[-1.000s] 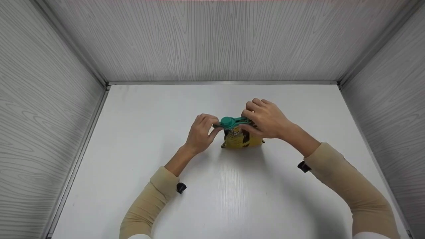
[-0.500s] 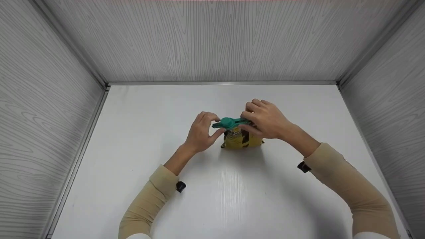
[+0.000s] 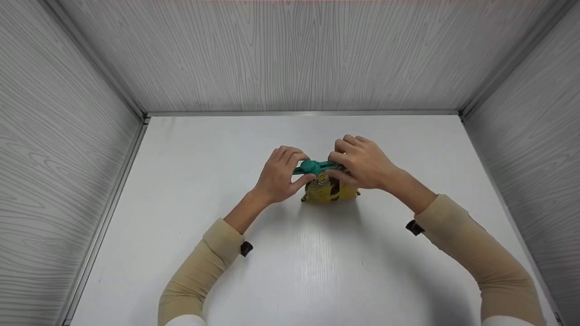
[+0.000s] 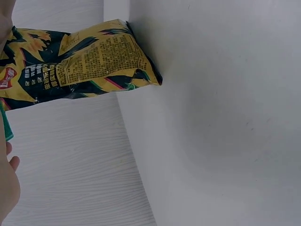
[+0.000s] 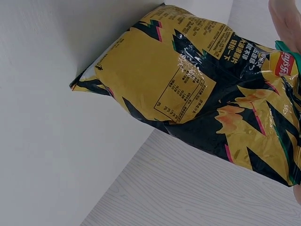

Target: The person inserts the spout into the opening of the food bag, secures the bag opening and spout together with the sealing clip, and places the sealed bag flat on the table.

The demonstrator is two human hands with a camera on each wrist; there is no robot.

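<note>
A yellow and black snack bag (image 3: pixel 327 190) stands upright near the middle of the white table (image 3: pixel 290 271). A green clip (image 3: pixel 316 166) lies across its top. My left hand (image 3: pixel 281 174) curls its fingers round the clip's round left end. At the clip's right end my right hand (image 3: pixel 362 163) grips the clip and the bag's top together. In the left wrist view the bag (image 4: pixel 75 63) shows its printed back, with a sliver of the clip (image 4: pixel 6 127) at the edge. The right wrist view shows the bag (image 5: pixel 207 103) up close, and the clip (image 5: pixel 286 47) peeks out at its top.
Grey wood-grain walls (image 3: pixel 290 54) close the table in at the back and on both sides. Metal rails run along the left edge (image 3: pixel 108 213) and the back edge. Both forearms wear beige sleeves (image 3: pixel 476 253).
My left hand has moved right and closed its fingers over the clip's round end, which it only touched before. The right hand and the bag have stayed put.
</note>
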